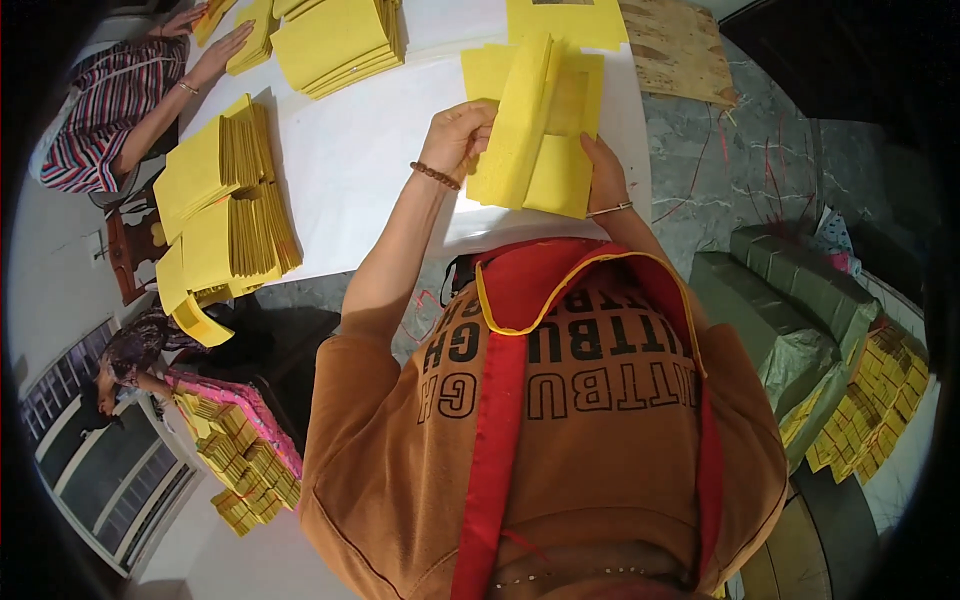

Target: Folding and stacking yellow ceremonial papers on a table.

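Observation:
A packet of yellow paper (pixel 562 175) is in front of me at the table's near edge, with a long panel standing folded up along its left part. My left hand (pixel 463 135), with a brown bead bracelet at the wrist, has its fingers curled on the left edge of that panel. My right hand (pixel 606 176), wearing a thin bangle, grips the right edge of the packet, thumb on top and the other fingers mostly hidden. More yellow sheets (pixel 487 70) lie beneath and behind the packet.
Stacks of folded yellow paper (pixel 225 165) stand along the left of the white table (pixel 340 180), with another stack (pixel 335 45) at the back. A co-worker's hand (pixel 230 45) rests on paper at the far left. Wrapped green bundles (pixel 770 310) stand at my right.

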